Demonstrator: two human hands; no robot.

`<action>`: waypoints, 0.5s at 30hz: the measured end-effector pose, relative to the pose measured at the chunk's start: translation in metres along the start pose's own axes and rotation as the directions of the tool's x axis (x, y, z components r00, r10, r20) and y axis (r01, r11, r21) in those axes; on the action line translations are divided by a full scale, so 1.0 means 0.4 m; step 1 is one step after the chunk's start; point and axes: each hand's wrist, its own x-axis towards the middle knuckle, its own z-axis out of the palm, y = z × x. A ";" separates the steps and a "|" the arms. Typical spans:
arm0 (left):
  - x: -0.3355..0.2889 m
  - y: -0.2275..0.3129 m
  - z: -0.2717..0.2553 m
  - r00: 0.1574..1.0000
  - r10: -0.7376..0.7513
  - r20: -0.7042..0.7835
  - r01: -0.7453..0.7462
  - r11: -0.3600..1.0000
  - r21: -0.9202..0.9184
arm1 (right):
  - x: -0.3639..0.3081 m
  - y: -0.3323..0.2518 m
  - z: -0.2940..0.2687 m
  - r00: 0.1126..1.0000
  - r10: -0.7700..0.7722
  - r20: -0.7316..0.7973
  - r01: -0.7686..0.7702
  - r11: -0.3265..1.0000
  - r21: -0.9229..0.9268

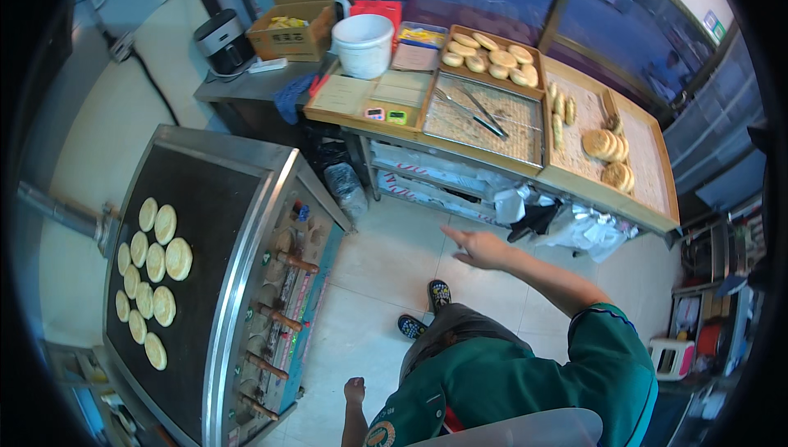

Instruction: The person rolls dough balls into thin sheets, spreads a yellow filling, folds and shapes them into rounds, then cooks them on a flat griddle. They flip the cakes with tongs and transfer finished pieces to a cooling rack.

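Observation:
My right hand reaches out over the floor before the counter, its index finger stretched forward and nothing in it. Low by my side, my left hand is curled closed, and nothing shows in it. To my left lie several pale round flatbreads on a dark griddle. Ahead on the counter, metal tongs rest on a wire-rack tray. Behind that rack, a wooden tray holds browned flatbreads. More breads lie in the wide tray at the right.
Wooden-handled levers stick out from the griddle's front. A white bucket, two small timers and a cardboard box stand at the back left. Plastic bags hang under the counter. A shelf with a toaster is at the right.

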 end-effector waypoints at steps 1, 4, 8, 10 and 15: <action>-0.012 -0.011 0.010 0.985 0.165 -0.059 -0.155 0.977 0.146 | -0.016 0.023 0.040 0.974 0.090 0.208 -0.059 0.987 -0.152; -0.093 -0.060 0.052 0.999 -0.039 -0.026 0.046 0.939 0.340 | -0.104 0.081 0.161 0.733 0.337 0.591 -0.092 0.910 -0.405; -0.203 -0.113 0.144 0.972 -0.225 -0.063 0.234 0.934 0.268 | -0.166 0.120 0.264 0.809 0.175 0.561 -0.055 0.973 -0.225; -0.233 -0.116 0.183 0.959 -0.273 -0.076 0.283 0.906 0.316 | -0.138 0.120 0.273 0.785 0.107 0.610 0.013 0.982 -0.189; -0.212 -0.072 0.188 0.992 -0.119 -0.034 0.119 0.836 0.536 | 0.026 0.071 0.229 0.820 0.037 0.571 0.063 0.986 -0.155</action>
